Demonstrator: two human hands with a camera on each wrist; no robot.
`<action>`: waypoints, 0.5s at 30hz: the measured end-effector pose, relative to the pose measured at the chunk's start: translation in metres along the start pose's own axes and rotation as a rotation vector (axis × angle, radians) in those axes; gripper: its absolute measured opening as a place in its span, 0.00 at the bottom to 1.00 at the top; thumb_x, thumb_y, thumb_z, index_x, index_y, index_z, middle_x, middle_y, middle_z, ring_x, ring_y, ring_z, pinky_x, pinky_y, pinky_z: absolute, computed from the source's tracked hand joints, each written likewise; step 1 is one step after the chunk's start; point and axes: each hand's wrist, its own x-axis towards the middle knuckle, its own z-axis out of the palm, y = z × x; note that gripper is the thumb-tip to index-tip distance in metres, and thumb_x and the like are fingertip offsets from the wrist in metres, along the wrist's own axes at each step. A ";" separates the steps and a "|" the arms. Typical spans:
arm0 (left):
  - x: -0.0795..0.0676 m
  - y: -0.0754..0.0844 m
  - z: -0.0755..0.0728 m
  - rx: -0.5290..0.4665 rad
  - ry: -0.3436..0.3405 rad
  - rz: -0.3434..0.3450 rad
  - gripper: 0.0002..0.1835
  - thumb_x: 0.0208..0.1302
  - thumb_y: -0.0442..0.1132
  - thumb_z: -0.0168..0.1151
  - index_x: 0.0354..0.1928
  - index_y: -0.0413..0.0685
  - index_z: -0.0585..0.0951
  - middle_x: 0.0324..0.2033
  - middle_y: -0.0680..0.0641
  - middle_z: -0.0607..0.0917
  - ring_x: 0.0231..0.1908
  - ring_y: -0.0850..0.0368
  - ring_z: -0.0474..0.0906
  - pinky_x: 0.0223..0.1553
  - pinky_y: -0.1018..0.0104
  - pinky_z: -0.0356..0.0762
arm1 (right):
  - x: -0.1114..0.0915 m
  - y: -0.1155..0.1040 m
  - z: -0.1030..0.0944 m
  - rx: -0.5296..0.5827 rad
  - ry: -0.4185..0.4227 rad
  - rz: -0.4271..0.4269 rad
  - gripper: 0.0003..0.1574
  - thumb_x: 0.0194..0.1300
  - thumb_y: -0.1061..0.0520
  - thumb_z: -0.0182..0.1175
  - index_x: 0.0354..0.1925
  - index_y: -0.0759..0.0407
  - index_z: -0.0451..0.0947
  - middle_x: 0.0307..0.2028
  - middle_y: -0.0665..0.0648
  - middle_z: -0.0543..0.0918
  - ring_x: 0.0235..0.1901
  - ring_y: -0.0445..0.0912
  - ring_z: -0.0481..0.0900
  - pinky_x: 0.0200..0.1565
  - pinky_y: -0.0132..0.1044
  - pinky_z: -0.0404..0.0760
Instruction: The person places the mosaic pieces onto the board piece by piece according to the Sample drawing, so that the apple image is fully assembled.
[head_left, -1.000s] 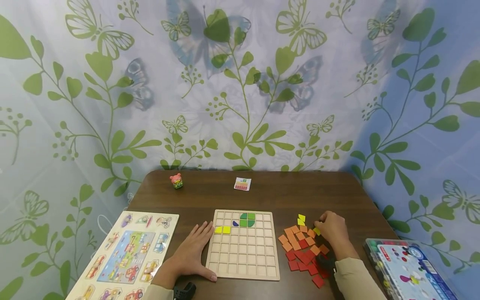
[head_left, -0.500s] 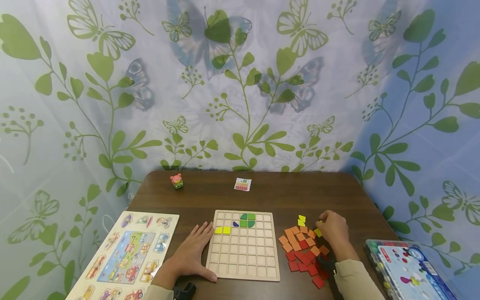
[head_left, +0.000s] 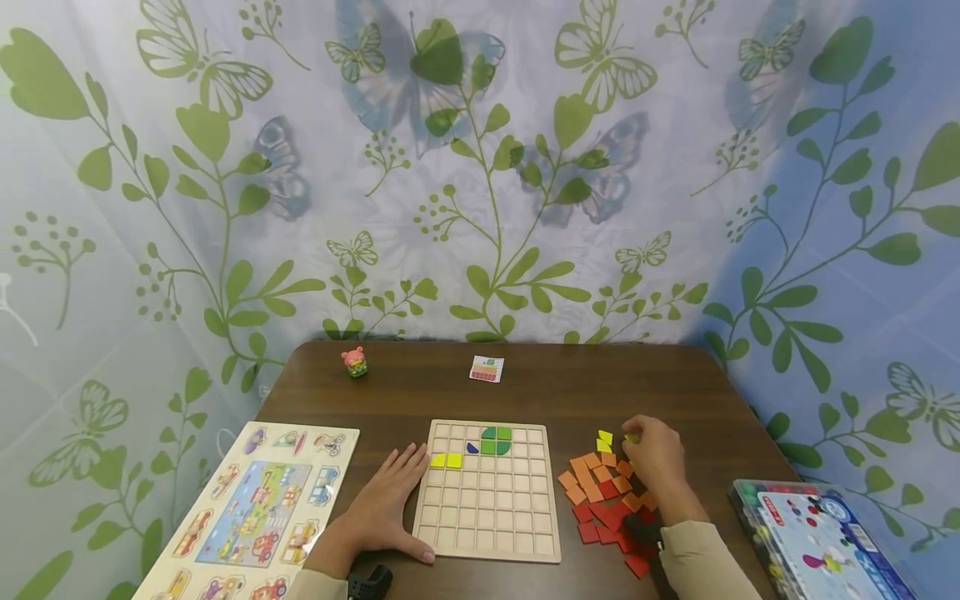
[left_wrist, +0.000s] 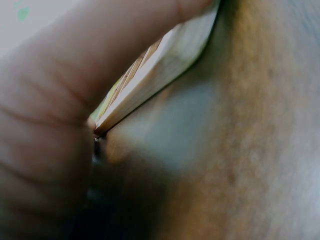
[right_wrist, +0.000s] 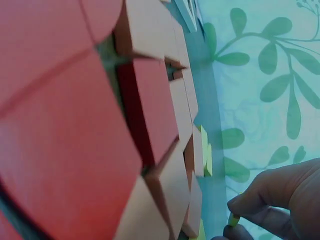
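My left hand (head_left: pixel 386 500) lies along the left edge of a square wooden grid board (head_left: pixel 487 500), fingers extended and thumb at its near corner. In the left wrist view the thumb (left_wrist: pixel 55 90) is large and blurred beside the board's pale side (left_wrist: pixel 150 80). Above the right end of the tile pile, my right hand (head_left: pixel 656 454) pinches a small yellow tile (right_wrist: pixel 233 219) between thumb and fingertips. Two yellow squares (head_left: pixel 453 460), a dark blue piece (head_left: pixel 472 448) and several green pieces (head_left: pixel 488 447) sit in board cells.
Orange tiles (head_left: pixel 585 479) and red tiles (head_left: pixel 607 514) are heaped right of the board, with yellow tiles (head_left: pixel 604 441) behind. A picture card (head_left: pixel 487 368) and pink figurine (head_left: pixel 355 362) stand farther back. A puzzle board (head_left: pixel 255 508) lies left, a plastic box (head_left: pixel 821 533) right.
My right hand has shifted slightly left and back, and a yellow tile now shows at its fingertips. The left hand and the board have stayed in place.
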 end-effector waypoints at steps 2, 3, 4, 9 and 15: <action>0.000 0.000 0.001 0.001 0.003 0.004 0.80 0.36 0.87 0.70 0.82 0.36 0.58 0.81 0.39 0.55 0.80 0.39 0.48 0.77 0.39 0.45 | -0.001 -0.004 0.002 0.013 0.008 -0.024 0.12 0.65 0.67 0.71 0.48 0.65 0.86 0.46 0.67 0.86 0.40 0.59 0.81 0.42 0.59 0.86; 0.000 -0.001 0.001 0.002 0.004 0.005 0.81 0.35 0.87 0.69 0.82 0.36 0.58 0.81 0.39 0.55 0.80 0.38 0.48 0.77 0.39 0.46 | -0.001 -0.006 0.002 0.019 0.007 -0.036 0.12 0.65 0.67 0.71 0.47 0.64 0.86 0.45 0.66 0.86 0.40 0.59 0.81 0.41 0.58 0.86; 0.000 -0.001 0.001 0.003 0.005 0.006 0.80 0.36 0.87 0.69 0.82 0.36 0.58 0.81 0.39 0.55 0.80 0.38 0.48 0.77 0.38 0.46 | -0.001 -0.008 0.003 0.028 0.005 -0.049 0.12 0.65 0.68 0.72 0.47 0.64 0.86 0.44 0.66 0.86 0.40 0.59 0.82 0.41 0.57 0.86; 0.000 -0.001 0.001 0.007 0.012 0.007 0.80 0.36 0.87 0.69 0.82 0.36 0.58 0.81 0.38 0.55 0.79 0.37 0.48 0.77 0.38 0.46 | -0.001 -0.018 0.008 0.089 -0.033 -0.088 0.15 0.64 0.70 0.69 0.49 0.63 0.87 0.43 0.63 0.87 0.39 0.56 0.82 0.35 0.47 0.87; 0.000 0.000 0.002 -0.009 0.002 0.000 0.80 0.35 0.87 0.70 0.82 0.37 0.58 0.82 0.40 0.54 0.80 0.39 0.47 0.77 0.39 0.44 | -0.003 -0.032 0.020 0.122 -0.079 -0.203 0.14 0.63 0.70 0.73 0.47 0.62 0.87 0.41 0.59 0.89 0.39 0.55 0.87 0.38 0.47 0.89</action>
